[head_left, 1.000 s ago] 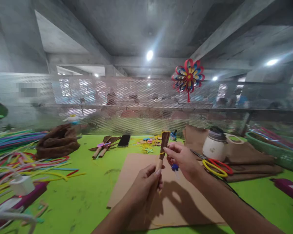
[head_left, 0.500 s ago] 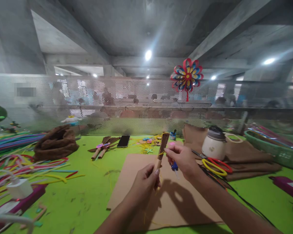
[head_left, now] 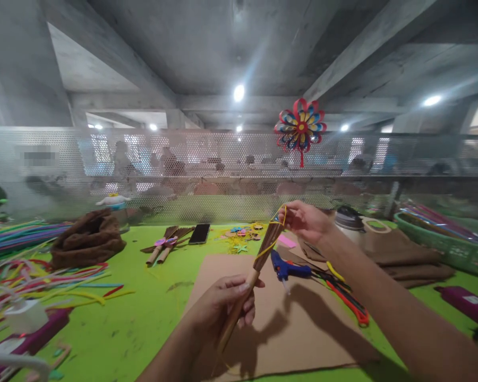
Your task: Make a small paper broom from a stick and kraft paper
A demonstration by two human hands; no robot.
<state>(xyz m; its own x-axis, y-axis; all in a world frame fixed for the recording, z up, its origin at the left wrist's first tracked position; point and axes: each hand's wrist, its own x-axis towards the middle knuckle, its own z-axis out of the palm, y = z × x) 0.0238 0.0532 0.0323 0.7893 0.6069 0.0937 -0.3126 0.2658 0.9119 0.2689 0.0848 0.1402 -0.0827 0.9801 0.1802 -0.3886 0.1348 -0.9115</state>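
Fingers [head_left: 290, 208] of the right hand [head_left: 308, 222] pinch yellow yarn [head_left: 267, 248] at the miniature broom's [head_left: 270, 237] tip.
They have risen from its middle, so the strand appears loose there; below, the left hand's [head_left: 228, 298] fingers grip the handle [head_left: 252, 277].

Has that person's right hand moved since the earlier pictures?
Yes. Against the cardboard sheet, the right hand has gone up in the picture: earlier it overlapped the sheet's far edge, now it shows wholly above that edge.
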